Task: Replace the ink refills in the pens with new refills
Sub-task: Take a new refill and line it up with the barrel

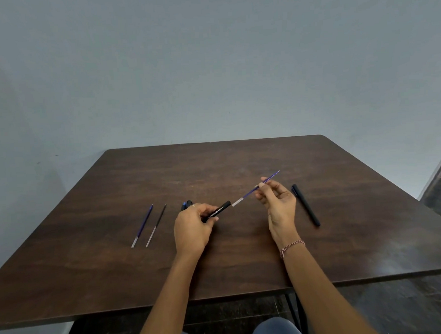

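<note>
Left hand (192, 228): fingers curl round the pen barrel (217, 211), above the table (214, 164).
Right hand (278, 202): pinches the blue refill (252, 189); its pale end is just beside the barrel's mouth.
Table: loose refills (142, 225) at left, capped pen (305, 204) at right.

The dark brown wooden bench (240, 163) shows visible grain and a faint sheen near its right edge. The black plastic pen barrel (218, 210) looks matt, with white print. The thin blue refill (255, 189) looks like translucent plastic, clear at its lower end.
</note>
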